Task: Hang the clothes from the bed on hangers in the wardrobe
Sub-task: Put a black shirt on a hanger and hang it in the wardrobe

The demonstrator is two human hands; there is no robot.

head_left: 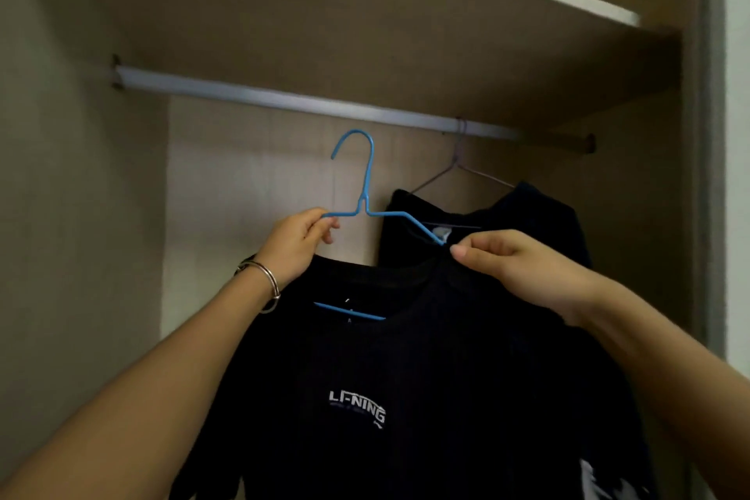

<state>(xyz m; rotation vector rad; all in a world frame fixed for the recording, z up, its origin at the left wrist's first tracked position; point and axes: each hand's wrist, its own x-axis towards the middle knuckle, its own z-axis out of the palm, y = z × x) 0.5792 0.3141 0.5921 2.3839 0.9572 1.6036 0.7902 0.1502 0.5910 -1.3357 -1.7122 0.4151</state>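
Wardrobe point(81, 175): blue hanger point(368, 175) between left hand point(298, 242), right hand point(515, 264)

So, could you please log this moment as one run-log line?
left hand: grips blue hanger | right hand: pinches black T-shirt shoulder | rail: hook below, not on

Both arms reached up and forward, the left forearm point(162, 369) and the right forearm point(669, 369) converging toward hands held nearly level. The left hand point(302, 242) pinched the left end of the blue hanger point(367, 175) between thumb and curled fingers, thin bangles point(266, 282) circling its wrist. The right hand point(523, 268), its back turned up, pinched thumb to forefinger on the collar of the dark T-shirt point(406, 357), where the hanger's right arm entered it, the other fingers curled beneath.
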